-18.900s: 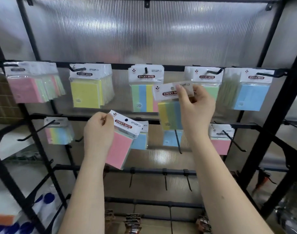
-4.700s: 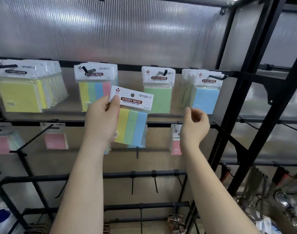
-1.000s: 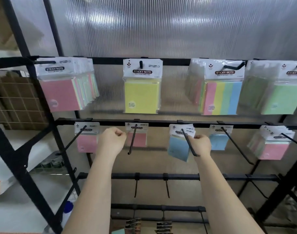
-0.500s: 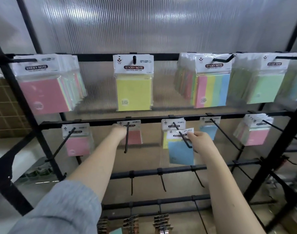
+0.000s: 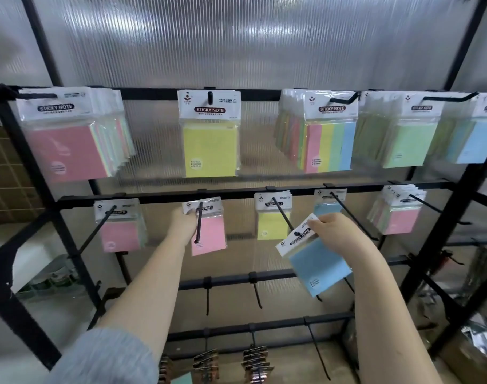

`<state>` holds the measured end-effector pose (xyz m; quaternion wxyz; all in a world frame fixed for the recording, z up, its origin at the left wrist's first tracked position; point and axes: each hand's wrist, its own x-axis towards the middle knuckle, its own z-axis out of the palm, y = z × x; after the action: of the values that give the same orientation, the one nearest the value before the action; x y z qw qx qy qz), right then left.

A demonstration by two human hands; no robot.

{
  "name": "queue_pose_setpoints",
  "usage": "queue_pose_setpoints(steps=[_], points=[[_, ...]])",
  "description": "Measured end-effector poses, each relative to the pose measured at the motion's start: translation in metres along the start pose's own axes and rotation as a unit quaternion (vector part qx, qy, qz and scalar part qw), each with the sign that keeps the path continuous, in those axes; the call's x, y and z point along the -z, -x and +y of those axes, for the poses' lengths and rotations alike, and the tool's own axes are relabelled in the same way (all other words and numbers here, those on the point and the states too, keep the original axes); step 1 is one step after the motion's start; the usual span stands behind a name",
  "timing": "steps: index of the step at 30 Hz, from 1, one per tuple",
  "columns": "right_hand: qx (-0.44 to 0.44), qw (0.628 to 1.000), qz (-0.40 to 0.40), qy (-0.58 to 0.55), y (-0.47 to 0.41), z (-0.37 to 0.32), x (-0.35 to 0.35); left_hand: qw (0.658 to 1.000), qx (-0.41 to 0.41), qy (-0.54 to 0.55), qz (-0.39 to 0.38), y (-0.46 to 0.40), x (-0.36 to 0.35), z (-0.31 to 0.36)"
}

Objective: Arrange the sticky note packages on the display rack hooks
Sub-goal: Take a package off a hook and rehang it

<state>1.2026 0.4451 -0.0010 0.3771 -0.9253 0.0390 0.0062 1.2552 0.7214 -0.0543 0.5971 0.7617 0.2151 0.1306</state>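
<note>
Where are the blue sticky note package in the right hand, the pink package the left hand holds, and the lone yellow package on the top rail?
Blue package (image 5: 320, 268): head view, blue pad face.
Pink package (image 5: 210, 234): head view, pink pad face.
Yellow package (image 5: 210, 151): head view, yellow pad face.

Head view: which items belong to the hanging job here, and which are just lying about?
In the job: blue sticky note pack in right hand; pink pack held by left hand; yellow pack's hook.
Lying about: clip cards on bottom hooks; cardboard boxes.

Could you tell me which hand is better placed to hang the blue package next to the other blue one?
Right: the right hand already pinches the blue package near the blue hook; the left hand holds the pink package.
</note>
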Motion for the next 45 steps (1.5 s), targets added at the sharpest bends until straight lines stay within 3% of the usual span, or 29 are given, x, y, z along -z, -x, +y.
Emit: queue_pose_setpoints(steps=[12, 25, 36, 45], points=[[0.056, 0.993, 0.048, -0.096, 0.029, 0.009, 0.027, 0.983, -0.039, -0.139, 0.110, 0.086, 0.024, -0.006], [0.103, 0.974, 0.056, -0.193, 0.053, -0.019, 0.007, 0.960, -0.103, -0.164, 0.204, 0.152, 0.079, 0.018], [0.127, 0.950, 0.114, -0.262, 0.059, -0.081, -0.041, 0.931, -0.249, -0.086, 0.253, 0.124, 0.153, 0.057], [0.103, 0.938, 0.140, -0.300, 0.071, -0.133, -0.094, 0.871, -0.393, 0.029, 0.294, 0.091, 0.207, 0.101]])
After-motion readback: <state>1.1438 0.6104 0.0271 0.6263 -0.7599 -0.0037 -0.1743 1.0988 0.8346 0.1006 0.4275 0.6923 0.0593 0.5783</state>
